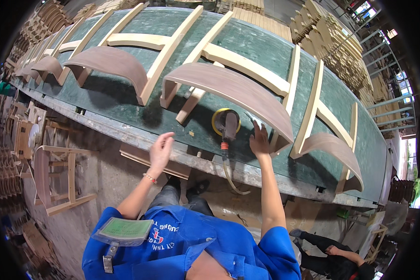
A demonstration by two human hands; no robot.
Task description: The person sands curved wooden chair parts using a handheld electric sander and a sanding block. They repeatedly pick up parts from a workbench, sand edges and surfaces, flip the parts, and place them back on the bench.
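A long worktop (266, 51) with a worn green surface and a scuffed grey front edge runs across the view, bending with the lens. On it lie several pale wooden chair-back frames side by side, each with a curved dark brown backrest panel: one frame at the middle (228, 84), one to its left (112, 63), one to the right (333, 149), and more toward the far left end (44, 63). Between the middle frames, near the front edge, a sander with a round yellow pad (226, 122) rests on the green surface, its hose (231, 179) hanging over the edge.
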